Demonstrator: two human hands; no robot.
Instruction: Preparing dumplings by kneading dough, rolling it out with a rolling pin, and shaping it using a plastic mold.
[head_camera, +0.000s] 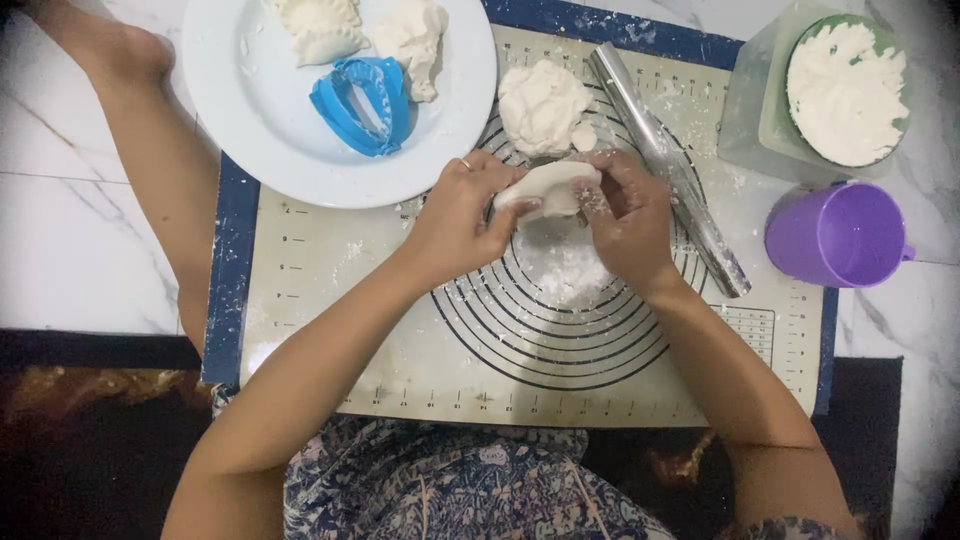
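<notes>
A folded piece of white dough (550, 188) is held between both hands above a floured baking mat (330, 290) with printed rings. My left hand (455, 220) grips its left end, with a ring on one finger. My right hand (628, 222) pinches its right end. Just beyond the hands a larger lump of dough (540, 105) rests on the mat. A steel rolling pin (668, 165) lies diagonally to the right of my right hand.
A white plate (250, 110) at the upper left holds a blue dumpling press (362, 103) and two shaped dough pieces (322, 28). At the right stand a container of flour (845, 90) and a purple cup (835, 235). A bare leg (160, 150) lies along the mat's left.
</notes>
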